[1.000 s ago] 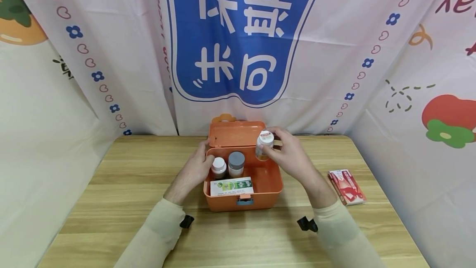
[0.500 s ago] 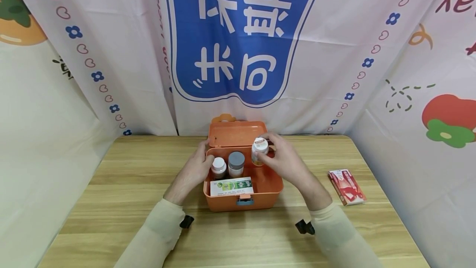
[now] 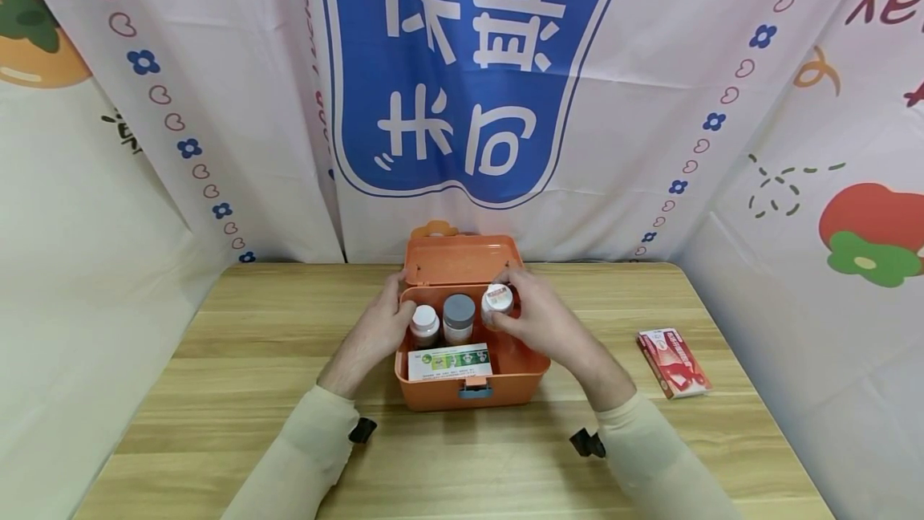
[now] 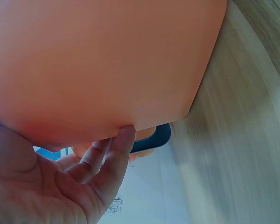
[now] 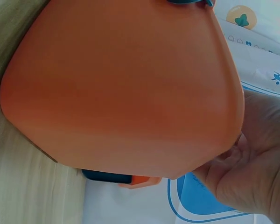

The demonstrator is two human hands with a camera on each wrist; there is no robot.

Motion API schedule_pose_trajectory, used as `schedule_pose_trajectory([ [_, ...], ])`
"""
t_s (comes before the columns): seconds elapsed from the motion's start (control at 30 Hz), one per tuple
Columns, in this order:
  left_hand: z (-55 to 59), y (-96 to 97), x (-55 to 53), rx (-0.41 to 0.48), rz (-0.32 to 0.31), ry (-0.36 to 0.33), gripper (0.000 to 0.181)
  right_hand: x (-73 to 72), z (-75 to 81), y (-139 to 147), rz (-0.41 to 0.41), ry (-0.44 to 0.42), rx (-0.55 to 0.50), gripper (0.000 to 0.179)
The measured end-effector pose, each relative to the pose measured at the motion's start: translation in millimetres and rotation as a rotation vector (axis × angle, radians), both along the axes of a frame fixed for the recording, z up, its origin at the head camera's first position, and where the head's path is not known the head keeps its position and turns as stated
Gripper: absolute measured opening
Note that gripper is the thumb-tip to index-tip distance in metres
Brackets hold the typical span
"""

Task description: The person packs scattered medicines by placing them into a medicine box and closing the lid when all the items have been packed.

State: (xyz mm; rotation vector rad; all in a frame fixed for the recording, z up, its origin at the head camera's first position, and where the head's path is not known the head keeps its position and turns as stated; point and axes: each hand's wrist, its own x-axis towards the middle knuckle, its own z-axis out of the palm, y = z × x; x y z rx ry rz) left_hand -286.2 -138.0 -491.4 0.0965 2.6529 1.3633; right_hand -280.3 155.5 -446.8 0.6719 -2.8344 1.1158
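Note:
An orange storage box (image 3: 439, 396) stands on the table with its lid (image 3: 462, 261) raised at the back. My left hand (image 3: 378, 324) grips its left wall, thumb over the rim and, in the left wrist view, fingers (image 4: 116, 154) reaching round to the back. Inside, a white-capped bottle (image 3: 425, 327) and a grey-capped bottle (image 3: 458, 319) stand behind a white and green carton (image 3: 449, 361). My right hand (image 3: 545, 319) holds another white-capped bottle (image 3: 496, 300) upright at the box's back right, beside the grey-capped one. The box wall hides the right fingers in the right wrist view.
A red and white carton (image 3: 674, 363) lies on the wooden table (image 3: 238, 392) to the right of the box. Printed curtains (image 3: 621, 143) hang behind the table and along both sides. A blue latch (image 3: 476, 389) is on the box's front.
My right hand has moved the white-capped bottle left and down, from above the box's right back corner to close beside the grey-capped bottle. The left hand and the box stay put.

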Motion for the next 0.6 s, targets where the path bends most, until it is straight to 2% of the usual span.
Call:
schedule_pose_trajectory([
  [0.23,-1.0,-0.3,-0.5,-0.006,-0.003,0.005,0.070,0.6,-4.4,-4,0.031,-0.009,0.053,0.031],
  [0.47,-1.6,-0.6,-0.6,-0.006,-0.003,0.007,0.070,1.5,-5.8,-8,0.027,-0.050,0.093,0.033],
  [0.6,-1.1,-0.5,-0.6,-0.002,-0.004,0.006,0.070,1.4,-6.2,-12,0.033,-0.045,0.116,0.033],
])
